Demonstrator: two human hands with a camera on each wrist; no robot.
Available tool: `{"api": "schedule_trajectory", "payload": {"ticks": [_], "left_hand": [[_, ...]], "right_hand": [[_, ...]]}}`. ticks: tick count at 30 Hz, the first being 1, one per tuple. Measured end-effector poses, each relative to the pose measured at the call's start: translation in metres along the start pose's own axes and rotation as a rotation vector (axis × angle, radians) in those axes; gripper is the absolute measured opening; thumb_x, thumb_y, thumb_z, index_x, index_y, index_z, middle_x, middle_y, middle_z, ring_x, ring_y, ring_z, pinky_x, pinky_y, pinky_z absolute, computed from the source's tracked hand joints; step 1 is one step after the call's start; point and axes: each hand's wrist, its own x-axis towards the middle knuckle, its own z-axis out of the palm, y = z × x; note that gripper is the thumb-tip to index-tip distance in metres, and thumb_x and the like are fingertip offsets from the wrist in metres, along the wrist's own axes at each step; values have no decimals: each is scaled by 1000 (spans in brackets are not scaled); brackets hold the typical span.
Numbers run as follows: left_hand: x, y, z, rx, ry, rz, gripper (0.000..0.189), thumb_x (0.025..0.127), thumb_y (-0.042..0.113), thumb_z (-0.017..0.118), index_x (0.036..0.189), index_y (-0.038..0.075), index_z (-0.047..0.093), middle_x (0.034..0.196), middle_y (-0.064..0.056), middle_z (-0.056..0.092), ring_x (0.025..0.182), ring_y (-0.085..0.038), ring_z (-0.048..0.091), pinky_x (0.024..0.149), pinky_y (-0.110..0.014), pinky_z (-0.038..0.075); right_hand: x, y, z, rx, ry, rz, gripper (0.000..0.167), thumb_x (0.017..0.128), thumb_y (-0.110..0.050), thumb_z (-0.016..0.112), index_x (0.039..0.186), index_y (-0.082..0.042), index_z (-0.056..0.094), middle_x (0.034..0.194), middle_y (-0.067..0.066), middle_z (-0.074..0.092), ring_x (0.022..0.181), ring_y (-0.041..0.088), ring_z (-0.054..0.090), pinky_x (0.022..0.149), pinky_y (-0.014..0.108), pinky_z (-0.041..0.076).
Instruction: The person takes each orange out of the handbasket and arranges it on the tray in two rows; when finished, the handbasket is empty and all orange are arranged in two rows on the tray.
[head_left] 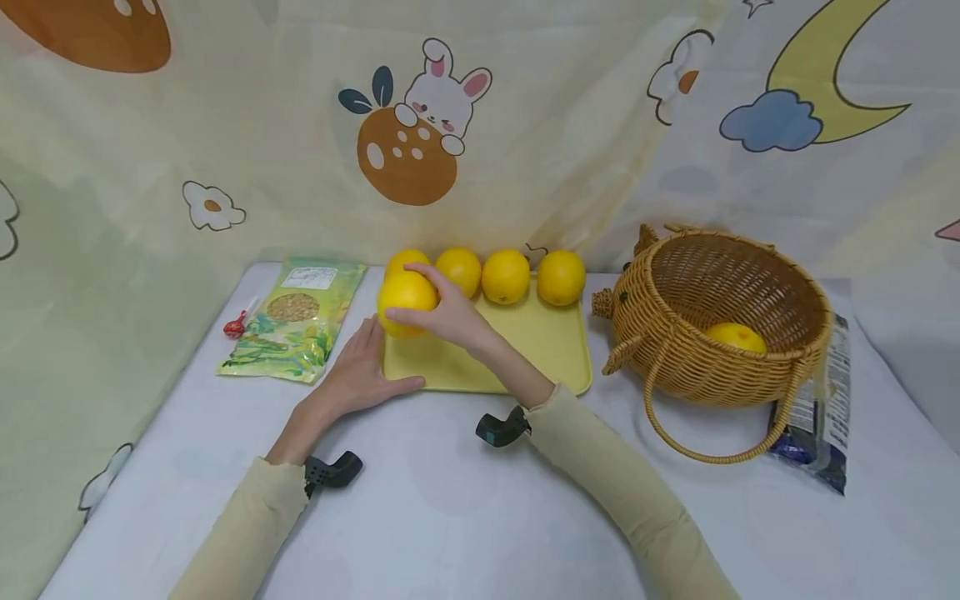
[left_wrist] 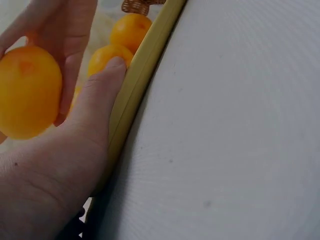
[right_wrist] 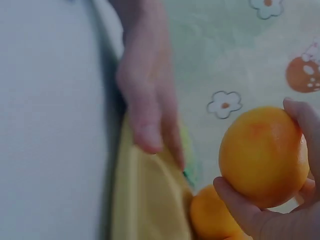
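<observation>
My right hand [head_left: 453, 315] holds an orange [head_left: 406, 302] over the left part of the yellow tray [head_left: 480, 367], thumb on one side and fingers on the other. In the right wrist view the held orange [right_wrist: 264, 156] appears raised above another one. My left hand [head_left: 363, 371] rests at the tray's near left corner, fingers straight along the left side and thumb over the front edge. Several more oranges [head_left: 506, 276] sit in a row along the tray's back; the leftmost is partly hidden behind the held one.
To the right stands a wicker basket [head_left: 697, 375] shaped like an animal, with a yellow-orange fruit [head_left: 737, 337] inside and its handle hanging forward. A dark packet [head_left: 828, 417] lies partly under it. Left of the tray lie a green packet [head_left: 288, 321] and a small red-wrapped candy [head_left: 235, 326].
</observation>
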Motion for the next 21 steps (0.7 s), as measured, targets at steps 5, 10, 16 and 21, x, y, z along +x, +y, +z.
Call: {"api": "schedule_trajectory", "payload": {"ticks": [5, 10, 16, 21], "left_hand": [[0, 0, -1, -8, -10, 4, 129, 71, 82, 58, 156, 11, -9, 164, -18, -5, 152, -38, 0, 122, -58, 8], [-1, -2, -2, -13, -20, 10, 130, 72, 81, 59, 156, 9, -9, 164, -18, -6, 152, -37, -1, 122, -58, 7], [0, -3, -2, -9, -32, 8, 128, 72, 80, 58, 156, 10, -8, 164, -18, -6, 152, -36, -2, 122, -58, 6], [-2, -4, -3, 7, -31, 21, 126, 74, 78, 60, 156, 8, -4, 164, -20, -5, 151, -38, -3, 122, -57, 5]], "right_hand": [[4, 14, 10, -29, 5, 61, 75, 81, -44, 76, 145, -29, 39, 147, 4, 43, 121, 25, 52, 106, 44, 46], [5, 20, 13, -91, -14, 104, 75, 80, -49, 74, 144, -29, 40, 144, 3, 47, 119, 23, 51, 106, 44, 45], [5, 25, 17, -122, -43, 102, 74, 81, -48, 74, 144, -29, 41, 140, 3, 50, 115, 23, 53, 101, 41, 47], [5, 26, 21, -136, -37, 73, 75, 82, -46, 74, 146, -27, 40, 142, 5, 49, 115, 23, 53, 101, 41, 47]]}}
